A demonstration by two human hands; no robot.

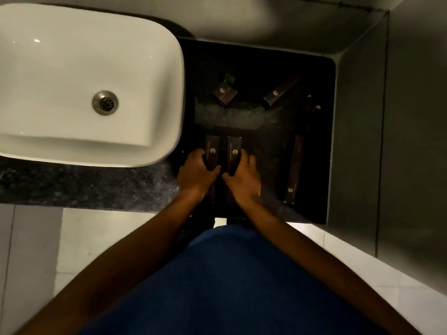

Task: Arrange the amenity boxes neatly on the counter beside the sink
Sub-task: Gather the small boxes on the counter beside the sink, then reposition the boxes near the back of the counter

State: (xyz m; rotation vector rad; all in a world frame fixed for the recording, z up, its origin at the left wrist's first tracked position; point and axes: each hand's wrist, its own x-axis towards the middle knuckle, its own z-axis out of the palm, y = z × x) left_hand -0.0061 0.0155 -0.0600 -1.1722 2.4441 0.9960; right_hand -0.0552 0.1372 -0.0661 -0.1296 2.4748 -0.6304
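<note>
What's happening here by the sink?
A person is tidying dark amenity boxes on the black counter beside the white sink. The left hand holds one long box and the right hand holds another, lining them up side by side. A third long box lies to the right, and three smaller boxes sit askew farther back, not yet straightened.

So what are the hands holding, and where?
Each hand grips one long dark amenity box near its near end: left hand on the left box, right hand on the right box.
</note>
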